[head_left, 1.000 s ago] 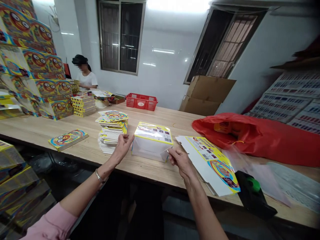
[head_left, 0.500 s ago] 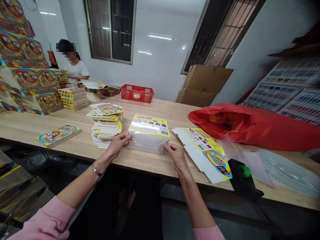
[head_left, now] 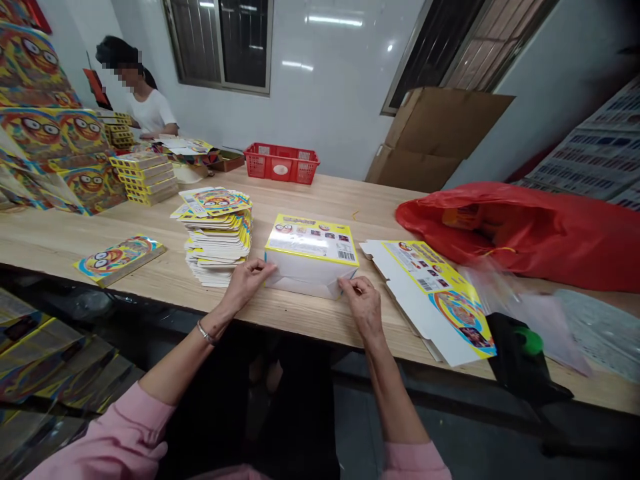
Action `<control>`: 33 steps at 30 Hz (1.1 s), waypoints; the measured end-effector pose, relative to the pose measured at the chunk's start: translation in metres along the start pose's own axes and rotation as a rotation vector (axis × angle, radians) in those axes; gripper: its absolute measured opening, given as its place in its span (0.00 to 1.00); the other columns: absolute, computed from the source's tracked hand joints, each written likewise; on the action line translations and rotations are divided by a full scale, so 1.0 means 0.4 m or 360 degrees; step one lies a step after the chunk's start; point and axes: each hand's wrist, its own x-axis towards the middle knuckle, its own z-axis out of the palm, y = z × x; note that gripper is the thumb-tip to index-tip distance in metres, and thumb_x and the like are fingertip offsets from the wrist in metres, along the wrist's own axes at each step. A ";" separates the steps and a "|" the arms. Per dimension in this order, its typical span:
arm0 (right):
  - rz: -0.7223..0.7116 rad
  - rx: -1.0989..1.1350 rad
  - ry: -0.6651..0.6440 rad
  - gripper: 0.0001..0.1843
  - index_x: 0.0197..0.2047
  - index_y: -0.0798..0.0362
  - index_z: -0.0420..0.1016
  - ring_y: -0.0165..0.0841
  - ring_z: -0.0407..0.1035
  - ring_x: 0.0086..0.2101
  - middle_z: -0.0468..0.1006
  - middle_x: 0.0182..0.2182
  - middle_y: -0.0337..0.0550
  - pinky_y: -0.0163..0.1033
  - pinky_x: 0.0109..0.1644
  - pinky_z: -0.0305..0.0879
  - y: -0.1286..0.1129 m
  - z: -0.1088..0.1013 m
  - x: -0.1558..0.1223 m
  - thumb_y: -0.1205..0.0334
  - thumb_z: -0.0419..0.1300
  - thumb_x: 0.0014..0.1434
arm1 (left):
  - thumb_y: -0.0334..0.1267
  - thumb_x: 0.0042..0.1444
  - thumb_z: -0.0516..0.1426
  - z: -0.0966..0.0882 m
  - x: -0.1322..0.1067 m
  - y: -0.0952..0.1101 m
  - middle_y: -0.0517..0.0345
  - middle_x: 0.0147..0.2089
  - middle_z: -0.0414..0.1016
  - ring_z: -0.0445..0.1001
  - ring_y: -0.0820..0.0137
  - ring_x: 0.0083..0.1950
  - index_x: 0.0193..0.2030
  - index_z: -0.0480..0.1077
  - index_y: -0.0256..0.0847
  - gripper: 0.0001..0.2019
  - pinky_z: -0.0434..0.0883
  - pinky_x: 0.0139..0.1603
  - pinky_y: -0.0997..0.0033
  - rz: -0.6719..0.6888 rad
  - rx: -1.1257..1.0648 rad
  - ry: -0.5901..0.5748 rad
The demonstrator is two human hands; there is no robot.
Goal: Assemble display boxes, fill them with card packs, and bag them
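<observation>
A yellow-edged printed cardboard box [head_left: 313,241] sits on the wooden table in front of me. Clear plastic wrap [head_left: 303,280] with creases covers its near side. My left hand [head_left: 248,279] pinches the wrap at the near left corner, thumb and fingers together. At the near right corner, my right hand [head_left: 361,299] pinches the wrap in the same way. Left of the box rises an uneven stack of printed cards or flat packs [head_left: 217,240]. Flat printed card sheets [head_left: 433,297] lie to the right, just past my right hand.
Farther left lie a single printed pack [head_left: 120,257] and piles of finished-looking boxes [head_left: 55,153]. A red basket [head_left: 281,163] stands at the back. On the right are a red bag [head_left: 540,220] and a black tape dispenser [head_left: 525,357]. A co-worker [head_left: 145,107] sits at far left.
The view has tilted and shifted slightly, so things sit elsewhere in the picture. Both hands stay at the near corners of the box, still pinching.
</observation>
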 end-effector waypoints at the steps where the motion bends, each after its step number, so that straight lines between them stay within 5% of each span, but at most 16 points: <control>1: -0.0015 -0.0013 -0.0005 0.19 0.21 0.52 0.73 0.34 0.65 0.31 0.71 0.26 0.40 0.39 0.36 0.59 -0.002 0.000 0.000 0.46 0.62 0.54 | 0.53 0.48 0.64 -0.002 0.002 0.003 0.58 0.30 0.78 0.72 0.67 0.35 0.27 0.76 0.41 0.16 0.68 0.40 0.68 0.0019 0.0044 -0.0010; 9: -0.0182 -0.0128 -0.0043 0.20 0.22 0.51 0.71 0.33 0.63 0.28 0.68 0.24 0.38 0.39 0.35 0.60 0.005 -0.006 0.008 0.47 0.61 0.58 | 0.49 0.50 0.63 -0.007 0.023 -0.020 0.56 0.30 0.79 0.73 0.68 0.33 0.26 0.75 0.41 0.13 0.68 0.36 0.69 0.0209 0.0145 -0.0032; 18: -0.0608 -0.0417 0.0103 0.19 0.26 0.51 0.71 0.35 0.67 0.30 0.72 0.25 0.41 0.40 0.36 0.63 0.032 0.010 0.000 0.51 0.56 0.65 | 0.42 0.52 0.65 0.029 0.018 -0.071 0.58 0.32 0.82 0.78 0.68 0.32 0.31 0.78 0.42 0.07 0.74 0.39 0.69 0.0443 0.0181 0.0321; 26: -0.0598 -0.0368 0.0149 0.24 0.22 0.50 0.65 0.32 0.63 0.25 0.68 0.20 0.37 0.38 0.32 0.59 0.041 0.014 0.009 0.45 0.58 0.64 | 0.39 0.44 0.71 0.040 0.026 -0.072 0.65 0.25 0.75 0.76 0.71 0.27 0.35 0.65 0.41 0.19 0.69 0.30 0.74 0.0254 0.0041 0.0483; 33: -0.0373 -0.0227 0.0183 0.24 0.22 0.49 0.63 0.31 0.64 0.25 0.67 0.21 0.35 0.39 0.33 0.64 0.040 0.025 0.013 0.41 0.60 0.59 | 0.41 0.57 0.65 0.028 0.037 -0.086 0.64 0.27 0.69 0.71 0.71 0.30 0.48 0.69 0.40 0.16 0.70 0.37 0.70 0.0665 0.0632 0.0395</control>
